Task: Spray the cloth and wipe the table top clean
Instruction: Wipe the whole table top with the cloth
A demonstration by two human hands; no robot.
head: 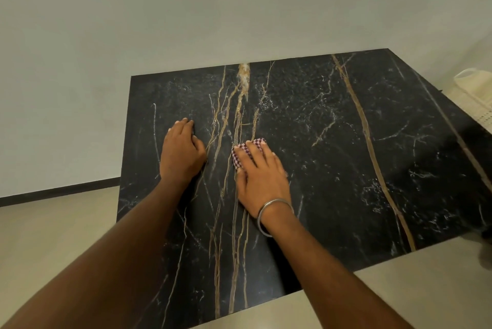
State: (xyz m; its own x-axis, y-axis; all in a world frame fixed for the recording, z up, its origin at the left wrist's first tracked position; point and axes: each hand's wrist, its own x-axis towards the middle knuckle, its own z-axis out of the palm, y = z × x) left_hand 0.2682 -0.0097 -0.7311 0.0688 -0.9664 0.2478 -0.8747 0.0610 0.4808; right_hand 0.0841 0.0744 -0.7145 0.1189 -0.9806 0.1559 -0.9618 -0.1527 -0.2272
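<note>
A black marble table top with gold and white veins fills the middle of the view. My right hand lies flat on a small red-and-white checked cloth, pressing it onto the table left of centre. Most of the cloth is hidden under my fingers. A metal bangle sits on that wrist. My left hand rests palm down on the bare table just left of the cloth, holding nothing. No spray bottle is in view.
A pale wall stands behind the table's far edge. Beige floor shows to the left and at the front right. A cream woven basket or bag sits beyond the table's right edge. A dark object is cut off at the right border.
</note>
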